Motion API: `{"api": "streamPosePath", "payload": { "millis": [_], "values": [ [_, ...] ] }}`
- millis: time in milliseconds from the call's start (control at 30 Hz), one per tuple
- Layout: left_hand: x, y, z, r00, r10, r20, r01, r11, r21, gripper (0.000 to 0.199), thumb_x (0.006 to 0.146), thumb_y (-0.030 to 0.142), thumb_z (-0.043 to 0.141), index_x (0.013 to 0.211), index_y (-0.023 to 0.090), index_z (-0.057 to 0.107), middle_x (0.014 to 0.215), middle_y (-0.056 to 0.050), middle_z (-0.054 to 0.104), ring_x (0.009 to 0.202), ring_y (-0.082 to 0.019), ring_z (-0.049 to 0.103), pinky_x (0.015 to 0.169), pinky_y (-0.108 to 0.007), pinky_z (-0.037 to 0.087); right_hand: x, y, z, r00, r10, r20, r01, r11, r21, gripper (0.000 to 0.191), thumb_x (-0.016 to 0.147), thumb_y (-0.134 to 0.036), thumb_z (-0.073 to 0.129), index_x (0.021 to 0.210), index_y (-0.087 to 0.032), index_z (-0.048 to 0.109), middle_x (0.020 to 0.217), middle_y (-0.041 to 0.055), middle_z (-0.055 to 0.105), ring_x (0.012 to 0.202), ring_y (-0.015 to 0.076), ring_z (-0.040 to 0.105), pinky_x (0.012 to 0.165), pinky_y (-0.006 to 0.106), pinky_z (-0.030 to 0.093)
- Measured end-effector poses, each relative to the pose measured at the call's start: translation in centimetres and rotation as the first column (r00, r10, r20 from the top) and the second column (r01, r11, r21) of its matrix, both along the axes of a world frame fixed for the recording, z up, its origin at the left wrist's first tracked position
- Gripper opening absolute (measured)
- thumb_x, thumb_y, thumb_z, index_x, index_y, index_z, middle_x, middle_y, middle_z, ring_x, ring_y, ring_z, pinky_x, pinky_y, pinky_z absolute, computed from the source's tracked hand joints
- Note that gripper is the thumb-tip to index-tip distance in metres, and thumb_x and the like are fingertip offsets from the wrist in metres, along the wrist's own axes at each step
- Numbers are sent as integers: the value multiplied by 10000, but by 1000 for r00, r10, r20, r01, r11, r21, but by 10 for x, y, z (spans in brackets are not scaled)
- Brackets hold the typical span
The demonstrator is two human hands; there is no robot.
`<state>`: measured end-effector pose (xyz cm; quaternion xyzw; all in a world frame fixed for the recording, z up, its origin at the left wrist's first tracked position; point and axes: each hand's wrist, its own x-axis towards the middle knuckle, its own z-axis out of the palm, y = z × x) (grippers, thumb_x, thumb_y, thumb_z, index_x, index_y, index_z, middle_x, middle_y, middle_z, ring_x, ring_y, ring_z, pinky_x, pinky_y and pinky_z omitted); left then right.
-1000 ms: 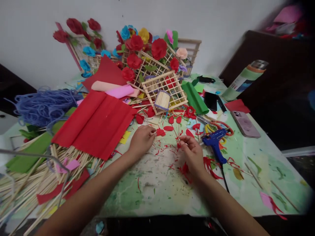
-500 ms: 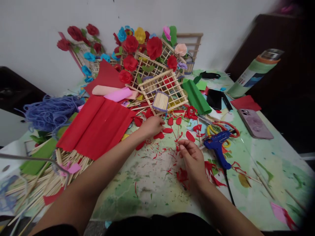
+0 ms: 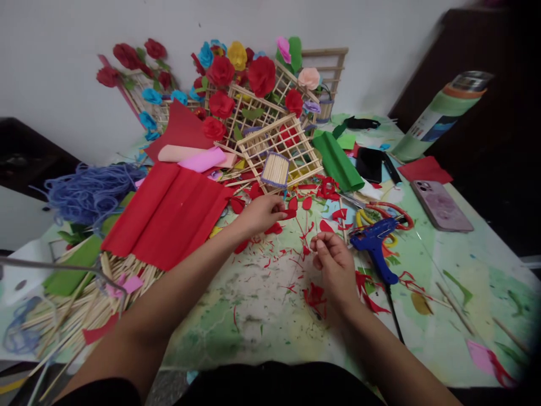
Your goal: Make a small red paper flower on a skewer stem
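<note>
My left hand (image 3: 264, 215) reaches to the middle of the table with its thumb and fingers closed on a red paper petal (image 3: 289, 214). More loose petals lie around it, among them a red petal (image 3: 307, 203) just beyond the fingertips. To the right, my right hand (image 3: 335, 260) is held above the table, thumb against curled fingers in a pinch. Whatever sits in that pinch is too small to make out. Close by on its right lies a blue glue gun (image 3: 374, 248). Scissors with orange-red handles (image 3: 395, 211) rest behind the glue gun.
Stick lattices (image 3: 279, 149) with paper flowers (image 3: 262, 76) lean on the wall. Red crepe paper (image 3: 169, 217) covers a pile of sticks (image 3: 71, 321) beside blue yarn (image 3: 91, 189). A green roll (image 3: 338, 160), phone (image 3: 442, 206) and bottle (image 3: 442, 118) stand or lie right.
My left hand has closed on a red petal that lay at its fingertips and lifted it slightly. My right hand has shifted a little to the right, still pinched.
</note>
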<state>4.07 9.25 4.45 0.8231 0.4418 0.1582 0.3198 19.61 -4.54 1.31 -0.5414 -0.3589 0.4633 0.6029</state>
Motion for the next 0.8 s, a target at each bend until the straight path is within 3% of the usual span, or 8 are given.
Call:
{"api": "streamPosePath", "payload": {
  "millis": [133,233,400,500,633,800],
  "values": [
    [-20,-43,16,970,11,242,66,949,-307,131,733,259,623,759,146,563,697,-1,592,634,-107,535,596,-227,396,-3,0,5,999,51,-3,-51,998,-35,267,736,-399,645,882,-196,552,774,3,569,604,101,480,521,224,378],
    [-30,-81,11,971,-53,231,149,893,-425,109,721,244,627,745,148,581,643,20,576,594,-92,510,577,-212,386,-7,-3,9,970,236,53,-229,966,-116,422,631,-392,732,962,-174,587,809,38,631,671,139,557,570,249,424],
    [-37,-120,-13,974,9,224,97,884,-458,84,709,217,624,713,143,586,619,29,547,588,-86,488,566,-203,375,-15,-8,3,782,601,164,-532,781,-327,232,643,-372,701,695,-155,639,633,26,630,568,131,534,519,244,385],
    [-41,-124,-26,946,105,308,76,847,-525,169,704,290,653,720,138,580,621,25,545,575,-82,483,562,-207,382,-19,-10,-2,698,674,240,-578,729,-365,222,659,-353,668,573,-158,606,487,-27,510,455,83,392,447,227,278],
    [-43,-119,-33,879,220,422,59,829,-556,233,664,302,700,776,131,589,662,9,572,608,-87,511,572,-206,386,-22,-10,-1,754,619,221,-553,779,-297,238,678,-374,642,575,-164,594,491,-32,497,457,81,372,453,226,270],
    [-42,-112,-22,768,433,471,-51,775,-630,338,631,351,739,827,130,574,642,21,559,566,-72,500,556,-200,375,-23,-8,6,890,446,88,-413,874,-254,275,662,-434,657,676,-160,633,532,-18,559,420,68,339,421,217,231]
  ]
}}
